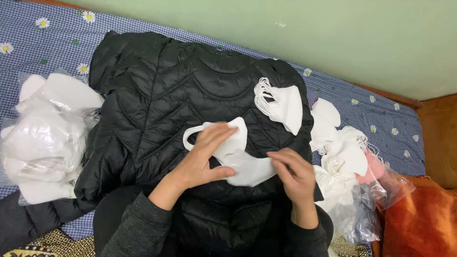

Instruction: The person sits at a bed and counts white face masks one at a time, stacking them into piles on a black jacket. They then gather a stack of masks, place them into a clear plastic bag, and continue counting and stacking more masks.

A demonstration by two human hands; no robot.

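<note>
White fabric fills the middle of the view: a face mask (235,157) lies on a black quilted jacket (181,95), which is spread over the person's lap and a bed (400,123) covered in a blue checked sheet with daisies. The jacket seems to serve as a dark, soft working surface, against which the pale mask shows clearly. The left hand (202,159) lies flat over the mask's upper half with fingers stretched out, pressing it down rather than gripping it. The right hand (295,173) pinches the mask's lower right edge between thumb and fingertips, apparently keeping it taut. An ear loop sticks out at the mask's left end.

A small stack of masks (283,104) rests on the jacket just above the hands, loops fanned to the left, close by and apart from the rest. A loose pile of masks (340,152) lies to the right on the sheet, partly in a clear plastic bag (381,190); something pink shows among it, too covered to identify. To the left sits a full bag of masks (45,138).

Much of the held mask is hidden under the left palm, so its exact shape and fold are hard to make out. An orange cloth (419,219) is cut off at the lower right corner.
</note>
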